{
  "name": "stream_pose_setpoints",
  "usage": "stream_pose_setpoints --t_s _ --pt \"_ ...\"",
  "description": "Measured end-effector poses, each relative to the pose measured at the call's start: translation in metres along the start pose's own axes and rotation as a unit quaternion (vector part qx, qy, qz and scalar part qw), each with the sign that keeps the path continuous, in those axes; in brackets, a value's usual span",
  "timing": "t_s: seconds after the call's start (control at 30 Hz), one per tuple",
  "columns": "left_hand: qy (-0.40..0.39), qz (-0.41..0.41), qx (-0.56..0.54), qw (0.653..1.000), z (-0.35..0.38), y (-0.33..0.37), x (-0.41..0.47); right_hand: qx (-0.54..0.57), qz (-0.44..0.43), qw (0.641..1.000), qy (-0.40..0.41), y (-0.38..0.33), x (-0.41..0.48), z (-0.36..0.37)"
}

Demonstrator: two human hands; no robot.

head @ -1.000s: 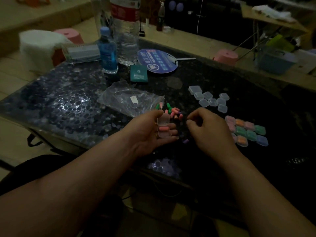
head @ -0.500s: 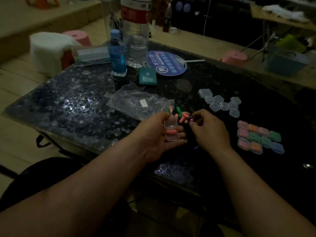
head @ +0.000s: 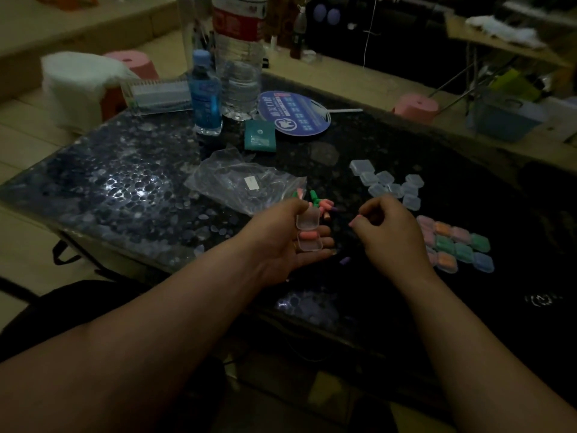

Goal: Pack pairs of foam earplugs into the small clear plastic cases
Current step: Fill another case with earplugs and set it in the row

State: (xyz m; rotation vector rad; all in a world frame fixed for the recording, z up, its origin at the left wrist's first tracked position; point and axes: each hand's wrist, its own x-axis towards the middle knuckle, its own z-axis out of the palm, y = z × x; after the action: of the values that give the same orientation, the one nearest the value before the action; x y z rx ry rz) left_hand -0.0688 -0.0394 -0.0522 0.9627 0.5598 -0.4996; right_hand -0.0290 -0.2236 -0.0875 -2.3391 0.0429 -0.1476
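Observation:
My left hand (head: 281, 245) holds an open clear case (head: 308, 234) by its hinged lid, and one pink earplug (head: 309, 237) lies in the lower half. To its right, my right hand (head: 390, 235) hovers with fingers curled and pinches what looks like a small pink earplug (head: 355, 220) at the thumb tip. Between and beyond the hands sits a pile of loose earplugs (head: 321, 204) in pink, green and purple. A single purple earplug (head: 345, 260) lies on the table below my hands. Several empty clear cases (head: 387, 185) lie far right; several filled cases (head: 452, 242) form rows beside my right hand.
A crumpled clear plastic bag (head: 243, 185) lies left of the pile. At the back of the dark table (head: 125, 195) stand a small blue bottle (head: 206, 92), a large water bottle (head: 239, 57), a round blue fan (head: 293, 112), a teal packet (head: 259, 135) and a clear box (head: 159, 92).
My right hand has drawn back from the earplug pile toward the right with its fingers pinched. The left hand keeps holding the open case.

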Motion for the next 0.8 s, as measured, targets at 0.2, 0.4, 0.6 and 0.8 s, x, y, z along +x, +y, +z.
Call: stream_pose_setpoints --t_s 0.2,0.4,0.6,0.8 --pt "-0.001 -0.017 -0.003 1.0 0.003 -0.005 0.001 0.076 -0.029 0.997 -0.017 -0.017 -0.017 -0.019" --pt "-0.026 -0.006 -0.009 1.0 0.003 -0.008 0.006 0.136 -0.07 0.983 -0.1 -0.037 -0.046 -0.023" --pt "-0.04 0.001 -0.024 0.999 0.005 -0.009 0.009 -0.015 -0.146 0.986 -0.081 -0.028 -0.05 -0.014" --pt "-0.057 -0.01 -0.024 0.998 0.001 -0.008 0.012 -0.037 -0.141 0.985 -0.091 -0.02 -0.049 -0.006"
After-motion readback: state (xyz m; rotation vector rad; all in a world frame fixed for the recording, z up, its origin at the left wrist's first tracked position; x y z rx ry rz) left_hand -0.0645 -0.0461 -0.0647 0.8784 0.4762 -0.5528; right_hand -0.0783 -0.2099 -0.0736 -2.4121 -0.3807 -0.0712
